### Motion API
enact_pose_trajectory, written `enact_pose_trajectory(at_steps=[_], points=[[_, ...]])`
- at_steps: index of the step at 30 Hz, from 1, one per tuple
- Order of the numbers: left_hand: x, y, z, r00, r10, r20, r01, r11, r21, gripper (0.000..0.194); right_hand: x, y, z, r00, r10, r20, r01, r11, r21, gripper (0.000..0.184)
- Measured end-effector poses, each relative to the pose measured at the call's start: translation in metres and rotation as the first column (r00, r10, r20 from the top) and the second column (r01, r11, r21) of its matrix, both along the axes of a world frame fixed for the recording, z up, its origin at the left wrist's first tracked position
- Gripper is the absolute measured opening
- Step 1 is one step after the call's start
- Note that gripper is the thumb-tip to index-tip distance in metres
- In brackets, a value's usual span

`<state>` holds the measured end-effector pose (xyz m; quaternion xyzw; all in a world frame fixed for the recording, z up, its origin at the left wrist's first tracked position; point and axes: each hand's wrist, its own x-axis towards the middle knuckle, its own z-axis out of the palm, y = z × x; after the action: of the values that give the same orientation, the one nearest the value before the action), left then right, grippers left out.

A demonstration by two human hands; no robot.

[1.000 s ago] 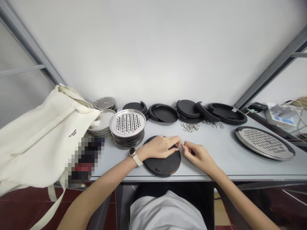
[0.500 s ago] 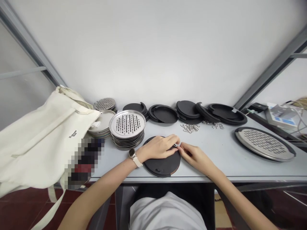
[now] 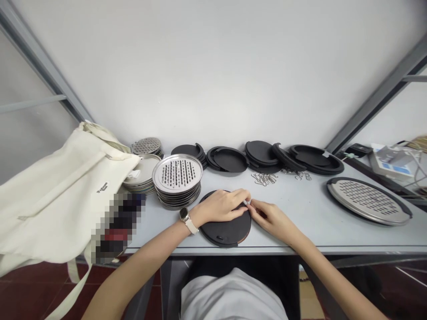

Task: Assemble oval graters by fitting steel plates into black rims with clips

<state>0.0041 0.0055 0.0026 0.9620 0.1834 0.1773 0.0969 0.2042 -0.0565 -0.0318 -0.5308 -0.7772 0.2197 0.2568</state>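
A black round plastic disc (image 3: pixel 227 233) lies flat near the table's front edge, a small raised nub on its near side. My left hand (image 3: pixel 223 205) rests across the disc's top, its wrist wearing a watch, with thumb and fingers closed around the far right rim. My right hand (image 3: pixel 268 216) meets it there from the right, fingertips pinched on a small shiny metal piece (image 3: pixel 247 202). The fingers cover most of that piece. Beyond the hands lies a loose pile of small wire hooks (image 3: pixel 264 178).
Stacked round metal grater plates (image 3: pixel 178 175) stand left of the disc. Black plastic rings and discs (image 3: pixel 230 159) line the wall. An oval metal grater in a black frame (image 3: pixel 370 200) lies at right. A cream cloth bag (image 3: pixel 63 191) overhangs the left side.
Both hands stay at the disc's rim with almost the same grip. The small metal piece between the fingertips looks slightly turned.
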Motion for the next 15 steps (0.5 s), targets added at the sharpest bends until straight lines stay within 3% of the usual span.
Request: enact_pose_trajectory(at_steps=[15], points=[[0.0006, 0.0012, -0.0004, 1.000, -0.004, 0.005, 0.004, 1.000, -0.012, 0.021, -0.0005, -0.0015, 0.0031, 1.000, 0.005, -0.001, -0.005, 1.000, -0.009, 0.028]])
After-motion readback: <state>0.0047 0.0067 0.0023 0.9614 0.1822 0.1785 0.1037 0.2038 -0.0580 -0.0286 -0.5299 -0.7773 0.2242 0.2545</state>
